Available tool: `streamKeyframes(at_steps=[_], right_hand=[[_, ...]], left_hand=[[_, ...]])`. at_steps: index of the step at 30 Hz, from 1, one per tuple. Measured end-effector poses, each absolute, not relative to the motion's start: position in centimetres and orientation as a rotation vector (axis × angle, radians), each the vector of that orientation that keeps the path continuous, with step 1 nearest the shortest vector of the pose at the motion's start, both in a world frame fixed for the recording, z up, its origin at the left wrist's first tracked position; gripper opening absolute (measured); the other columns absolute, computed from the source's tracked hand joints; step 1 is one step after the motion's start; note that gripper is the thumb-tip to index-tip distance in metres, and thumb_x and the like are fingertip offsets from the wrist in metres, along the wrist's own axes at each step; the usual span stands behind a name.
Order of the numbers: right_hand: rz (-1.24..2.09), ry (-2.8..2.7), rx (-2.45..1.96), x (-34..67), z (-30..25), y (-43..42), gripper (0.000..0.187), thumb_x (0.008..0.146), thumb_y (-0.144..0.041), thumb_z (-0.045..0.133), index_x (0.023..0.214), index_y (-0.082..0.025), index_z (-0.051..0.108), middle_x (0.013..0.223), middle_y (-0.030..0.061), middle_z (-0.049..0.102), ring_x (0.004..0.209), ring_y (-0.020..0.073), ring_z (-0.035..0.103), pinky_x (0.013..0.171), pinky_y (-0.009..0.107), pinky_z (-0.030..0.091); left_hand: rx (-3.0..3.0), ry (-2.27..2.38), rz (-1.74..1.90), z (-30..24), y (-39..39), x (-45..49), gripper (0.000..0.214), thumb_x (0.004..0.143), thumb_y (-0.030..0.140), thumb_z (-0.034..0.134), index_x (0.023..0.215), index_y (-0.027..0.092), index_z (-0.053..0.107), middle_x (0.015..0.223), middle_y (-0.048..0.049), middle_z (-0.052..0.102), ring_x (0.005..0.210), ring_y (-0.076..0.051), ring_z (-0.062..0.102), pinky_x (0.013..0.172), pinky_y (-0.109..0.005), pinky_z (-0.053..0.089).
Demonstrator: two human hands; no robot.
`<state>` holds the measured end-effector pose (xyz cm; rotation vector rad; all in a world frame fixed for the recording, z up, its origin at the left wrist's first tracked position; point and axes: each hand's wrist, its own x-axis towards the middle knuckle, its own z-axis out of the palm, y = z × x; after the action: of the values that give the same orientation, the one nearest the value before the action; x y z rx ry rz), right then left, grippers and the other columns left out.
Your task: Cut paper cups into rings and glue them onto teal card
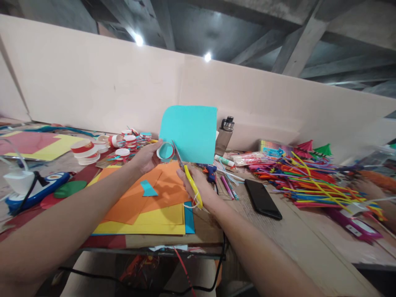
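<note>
My left hand (pixel 147 159) is closed on a turquoise paper sheet (pixel 194 132), held up above the table, and on a short white-rimmed ring (pixel 160 152) that lies against it. Through the ring shows the turquoise paper. In my right hand (pixel 199 183) are yellow-handled scissors (pixel 193 185), their blades pointing up at the sheet beside the ring. Whether the blades are biting into the paper is hard to tell. Below, a small turquoise scrap (pixel 149 188) lies on orange sheets (pixel 123 202), with yellow sheets (pixel 157 222) under them.
White and red paper cups (pixel 84 149) and small drum-like pieces (pixel 122 153) stand at the left. A power strip (pixel 40 189) lies nearer. Behind my right hand stands a bottle (pixel 224 138). To the right are a phone (pixel 262 199), pipe cleaners (pixel 315 181) and another person's hand (pixel 368 185).
</note>
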<state>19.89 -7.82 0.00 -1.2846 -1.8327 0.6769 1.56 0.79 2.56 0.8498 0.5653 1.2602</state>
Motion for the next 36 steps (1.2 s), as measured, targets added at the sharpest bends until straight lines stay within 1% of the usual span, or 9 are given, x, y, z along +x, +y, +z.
streamKeyframes(at_steps=[5, 11, 14, 21, 28, 33, 36], right_hand=[[0.688, -1.827, -1.303, 19.80, 0.42, -8.15, 0.032, 0.091, -0.051, 0.054, 0.077, -0.022, 0.049, 0.060, -0.0028, 0.052, 0.055, 0.0121, 0.051, 0.050, 0.022, 0.038], [0.653, -1.847, -1.312, 19.79, 0.77, -8.53, 0.035, 0.092, -0.050, 0.052, 0.072, -0.023, 0.044, 0.059, -0.0033, 0.050, 0.054, 0.0115, 0.048, 0.049, 0.022, 0.035], [0.617, -1.866, -1.312, 19.85, 0.66, -8.53, 0.035, 0.093, -0.050, 0.052, 0.072, -0.023, 0.044, 0.060, -0.0035, 0.050, 0.054, 0.0114, 0.048, 0.050, 0.022, 0.035], [0.559, -1.879, -1.282, 19.94, 0.23, -8.25, 0.036, 0.093, -0.050, 0.051, 0.072, -0.022, 0.044, 0.062, -0.0036, 0.051, 0.056, 0.0110, 0.049, 0.054, 0.023, 0.037], [0.553, -1.914, -1.307, 19.78, 0.86, -8.64, 0.039, 0.094, -0.050, 0.051, 0.068, -0.022, 0.043, 0.060, -0.0027, 0.052, 0.057, 0.0110, 0.049, 0.054, 0.022, 0.036], [0.542, -1.920, -1.289, 19.75, 0.61, -8.43, 0.038, 0.093, -0.050, 0.051, 0.070, -0.021, 0.045, 0.060, -0.0039, 0.049, 0.056, 0.0101, 0.045, 0.055, 0.023, 0.034], [0.539, -1.928, -1.276, 19.76, 0.50, -8.33, 0.039, 0.094, -0.051, 0.050, 0.070, -0.021, 0.045, 0.060, -0.0044, 0.048, 0.056, 0.0097, 0.045, 0.055, 0.022, 0.034]], left_hand=[[0.835, 0.581, 1.258, 2.70, 0.68, 1.67, 0.023, 0.094, 0.022, 0.058, 0.074, 0.012, 0.066, 0.067, -0.0029, 0.069, 0.053, -0.013, 0.061, 0.052, -0.025, 0.053], [0.882, 0.558, 1.250, 2.47, 0.93, 1.55, 0.022, 0.092, 0.024, 0.060, 0.074, 0.012, 0.066, 0.067, -0.0035, 0.069, 0.053, -0.012, 0.060, 0.050, -0.023, 0.051], [0.887, 0.562, 1.244, 2.34, 1.06, 1.49, 0.025, 0.093, 0.024, 0.060, 0.072, 0.012, 0.066, 0.065, -0.0034, 0.068, 0.051, -0.012, 0.059, 0.049, -0.023, 0.050], [0.870, 0.565, 1.241, 2.74, 0.68, 1.52, 0.028, 0.096, 0.023, 0.053, 0.073, 0.011, 0.065, 0.067, -0.0040, 0.069, 0.053, -0.013, 0.061, 0.050, -0.024, 0.054], [0.861, 0.614, 1.259, 3.13, 0.64, 1.35, 0.021, 0.093, 0.021, 0.059, 0.074, 0.012, 0.064, 0.064, -0.0021, 0.068, 0.051, -0.012, 0.060, 0.051, -0.024, 0.054], [0.924, 0.606, 1.227, 2.66, 1.18, 0.98, 0.026, 0.095, 0.022, 0.056, 0.075, 0.010, 0.066, 0.070, -0.0053, 0.070, 0.056, -0.014, 0.065, 0.056, -0.027, 0.058], [0.931, 0.594, 1.224, 2.58, 1.36, 0.82, 0.025, 0.096, 0.022, 0.054, 0.077, 0.011, 0.067, 0.069, -0.0050, 0.070, 0.055, -0.014, 0.065, 0.053, -0.026, 0.058]])
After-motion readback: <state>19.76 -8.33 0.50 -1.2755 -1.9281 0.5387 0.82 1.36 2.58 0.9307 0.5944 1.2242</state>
